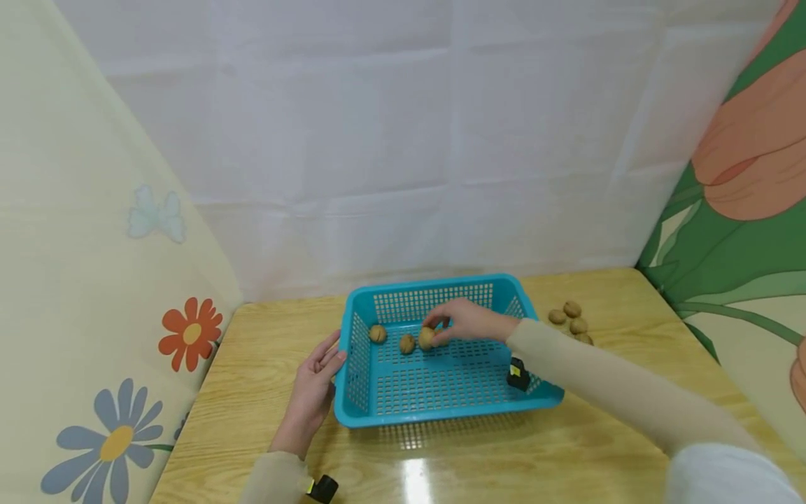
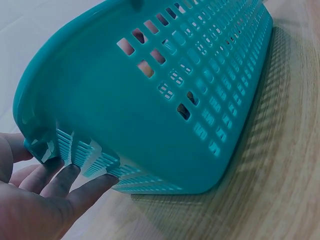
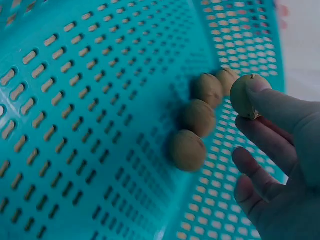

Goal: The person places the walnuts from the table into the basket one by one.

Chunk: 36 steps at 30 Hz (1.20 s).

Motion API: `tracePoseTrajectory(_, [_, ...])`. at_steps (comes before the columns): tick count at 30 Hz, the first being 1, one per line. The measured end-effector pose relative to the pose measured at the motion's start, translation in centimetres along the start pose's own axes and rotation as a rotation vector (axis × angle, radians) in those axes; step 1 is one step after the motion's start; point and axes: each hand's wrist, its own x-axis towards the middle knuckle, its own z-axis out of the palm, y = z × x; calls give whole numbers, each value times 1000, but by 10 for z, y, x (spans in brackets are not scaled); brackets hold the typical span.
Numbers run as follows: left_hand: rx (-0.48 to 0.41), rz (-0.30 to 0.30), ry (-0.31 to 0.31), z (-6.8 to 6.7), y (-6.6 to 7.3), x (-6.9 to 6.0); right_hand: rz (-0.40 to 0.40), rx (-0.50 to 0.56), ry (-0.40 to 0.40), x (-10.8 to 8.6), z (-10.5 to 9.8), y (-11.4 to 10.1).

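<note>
The blue perforated basket point(image 1: 447, 414) stands on the wooden table. My left hand point(image 1: 313, 386) grips its left rim; in the left wrist view the fingers point(image 2: 65, 182) lie against the outside of the basket wall point(image 2: 105, 105). My right hand point(image 1: 469, 320) is inside the basket; between thumb and finger it pinches a walnut point(image 3: 245, 97), held over several walnuts point(image 3: 188, 151) lying in a row in the right wrist view. In the head view, one walnut point(image 1: 378, 334) lies near the left wall and another point(image 1: 407, 344) nearer the middle; the right hand partly hides others.
Several walnuts point(image 1: 578, 325) lie on the table point(image 1: 264, 357) just right of the basket, partly behind the right sleeve point(image 1: 598, 378). A white cloth point(image 1: 378, 140) hangs behind the table, with flower-patterned cloths on both sides.
</note>
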Motion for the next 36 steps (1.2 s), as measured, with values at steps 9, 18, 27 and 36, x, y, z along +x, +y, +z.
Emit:
tracePoseTrajectory(9, [-5,2,5,3,-1,-2,-29,-101,-14,25,30,5])
tracePoseTrajectory(18, [-1,4,21,1,-1,-2,-38,-300,23,33,35,4])
tracePoseTrajectory(27, [16,-13,20,1,0,-1,-20,-153,35,24,18,1])
tracePoseTrajectory(36, [-1,-3,2,-1,1,0,5,-92,110,-16,-22,0])
